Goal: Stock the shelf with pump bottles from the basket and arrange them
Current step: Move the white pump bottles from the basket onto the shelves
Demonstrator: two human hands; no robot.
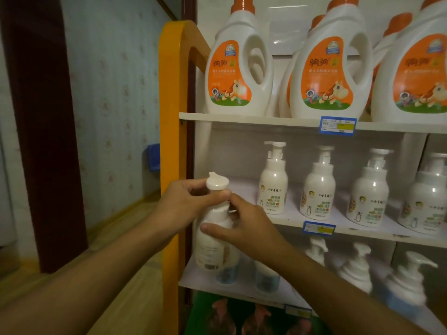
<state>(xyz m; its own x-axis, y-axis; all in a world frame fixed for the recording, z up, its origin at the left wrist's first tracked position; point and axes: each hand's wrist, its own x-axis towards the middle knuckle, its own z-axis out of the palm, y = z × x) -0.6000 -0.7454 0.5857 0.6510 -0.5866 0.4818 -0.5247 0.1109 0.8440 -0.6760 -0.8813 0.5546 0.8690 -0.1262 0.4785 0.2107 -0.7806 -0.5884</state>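
I hold a white pump bottle [214, 247] upright in front of the left end of the middle shelf [362, 232]. My left hand [186, 204] pinches its neck just under the round pump head [217, 182]. My right hand [244, 223] grips the bottle's shoulder from the right, thumb across the front. Several matching pump bottles [273, 187] stand in a row on that shelf, to the right of the held one. The shelf's left end, behind the held bottle, has no bottle on it. No basket is in view.
Large white jugs with orange labels [238, 66] fill the upper shelf. Blue-bottomed pump bottles [408, 286] stand on the lower shelf. An orange frame post [170, 141] bounds the unit's left side, with a wallpapered wall and dark door frame [41, 117] beyond.
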